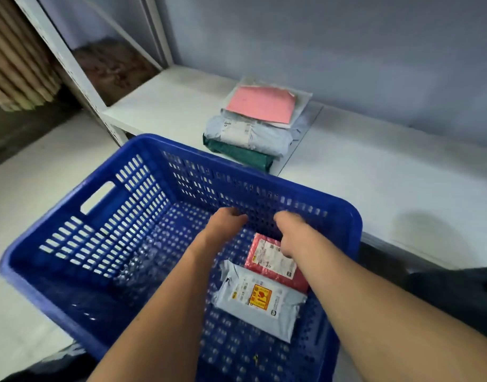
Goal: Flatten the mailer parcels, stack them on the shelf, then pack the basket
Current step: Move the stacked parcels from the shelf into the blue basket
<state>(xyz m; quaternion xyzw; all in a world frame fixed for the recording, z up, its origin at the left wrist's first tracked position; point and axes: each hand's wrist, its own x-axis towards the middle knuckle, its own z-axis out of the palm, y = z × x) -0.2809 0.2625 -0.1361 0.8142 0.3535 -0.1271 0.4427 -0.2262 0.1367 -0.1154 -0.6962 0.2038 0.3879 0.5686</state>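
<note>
Red mailer point(272, 260): it lies flat on the floor of the basket, its far edge right under your right fingers point(282, 217).
Right hand point(290, 232): your fingers curl down over that far edge and the thumb sits on the white label, so you are gripping the red mailer.
Grey mailer point(258, 301): just nearer to you than your right fingers, flat, orange sticker up, overlapping the red mailer's near edge.
Left hand point(227, 220): beside your right hand, close to the basket's far wall. Your left fingers point(236, 213) bend down out of sight, and I cannot tell whether they hold anything.
Basket point(71, 216): blue, perforated, around both hands.
Shelf point(168, 106): white, beyond your fingers and past the basket's far rim.
Stack: on the shelf, well beyond your fingertips: a green parcel point(242, 154) at the bottom, a pale grey parcel point(250, 133) on it, a pink envelope point(261, 103) in a clear sleeve on top.
</note>
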